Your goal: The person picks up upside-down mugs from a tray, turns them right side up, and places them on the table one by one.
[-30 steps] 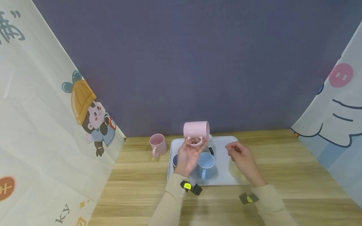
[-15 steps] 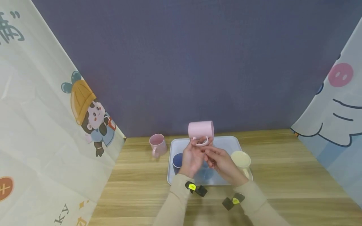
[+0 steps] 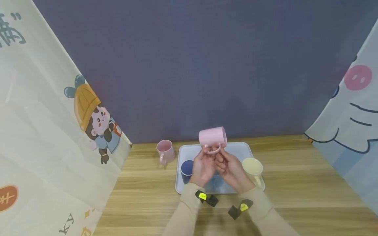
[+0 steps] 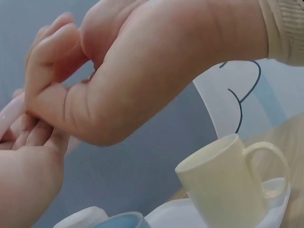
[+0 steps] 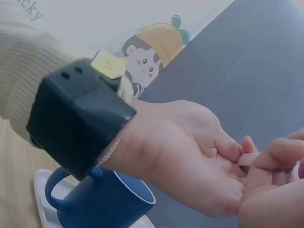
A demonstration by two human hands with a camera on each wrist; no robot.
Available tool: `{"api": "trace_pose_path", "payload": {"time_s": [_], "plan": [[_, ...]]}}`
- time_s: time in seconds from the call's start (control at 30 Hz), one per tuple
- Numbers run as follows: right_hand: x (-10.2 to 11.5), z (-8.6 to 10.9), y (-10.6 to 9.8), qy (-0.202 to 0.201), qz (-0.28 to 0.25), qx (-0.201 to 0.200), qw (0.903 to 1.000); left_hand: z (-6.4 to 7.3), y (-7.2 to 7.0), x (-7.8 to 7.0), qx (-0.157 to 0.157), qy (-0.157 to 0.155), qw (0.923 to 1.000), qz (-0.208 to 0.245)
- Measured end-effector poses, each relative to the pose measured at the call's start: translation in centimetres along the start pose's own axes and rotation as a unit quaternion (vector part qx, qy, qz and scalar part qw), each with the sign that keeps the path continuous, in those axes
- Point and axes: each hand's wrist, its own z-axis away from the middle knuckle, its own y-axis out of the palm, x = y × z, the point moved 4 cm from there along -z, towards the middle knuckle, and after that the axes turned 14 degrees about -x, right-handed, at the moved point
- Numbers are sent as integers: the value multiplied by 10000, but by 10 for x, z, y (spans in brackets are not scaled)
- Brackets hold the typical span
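A pink mug (image 3: 212, 136) lies on its side in the air, handle down and mouth facing right, over the tray. My left hand (image 3: 203, 172) grips it by the handle from below, palm up. From the right, the thumb and curled fingers of my right hand (image 3: 234, 173) pinch the mouth end of that handle. The right wrist view shows both hands meeting at the handle (image 5: 248, 159). Under the hands, a light blue mug (image 4: 126, 221) is mostly hidden in the head view.
A white tray (image 3: 236, 147) on the wooden table bears a dark blue mug (image 3: 186, 168) at left and a cream mug (image 3: 252, 166) at right. A white rounded thing (image 4: 81, 218) shows beside the light blue mug. Another pink mug (image 3: 166, 152) stands left of the tray.
My right hand has come in from the right, over the tray, to the mug's handle. My left hand and the mug have shifted slightly right, and the mug's mouth end has tipped up a little.
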Motion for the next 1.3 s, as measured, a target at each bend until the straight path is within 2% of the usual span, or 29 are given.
{"api": "trace_pose_path", "payload": {"time_s": [0.17, 0.27, 0.37, 0.57, 0.73, 0.83, 0.9, 1.03, 1.13, 1.23, 1.3], "plan": [[-1, 0, 1, 228, -496, 566, 9969, 0, -3, 0, 198, -141, 9994, 236], [-1, 0, 0, 229, -519, 661, 9962, 0, -3, 0, 297, -268, 9989, 254], [-2, 1, -1, 240, -560, 658, 9960, 1, -3, -1, 243, -349, 9990, 165], [-2, 1, -5, 144, -807, 289, 9962, 3, 0, -2, -172, -454, 9983, -326], [-3, -3, -9, 71, -725, -38, 9973, 1, -2, -1, -687, -508, 9939, -698], [-3, -4, -11, 44, -562, -5, 9984, 1, -6, 0, -873, -445, 9906, -953], [-2, -3, -12, -19, -455, 174, 9988, 1, -8, 0, -939, -359, 9874, -1220], [3, -2, -10, -105, -429, 809, 9957, 1, -13, 0, -1000, -175, 9753, -1960], [5, -2, -9, -119, -422, 1274, 9909, 1, -15, -2, -1097, -47, 9607, -2548], [6, -1, -9, -279, -129, 1510, 9881, 2, -14, -5, -1270, 81, 9395, -3179], [6, -1, -11, -446, 185, 1543, 9868, 3, -14, -8, -1392, 237, 9216, -3616]]}}
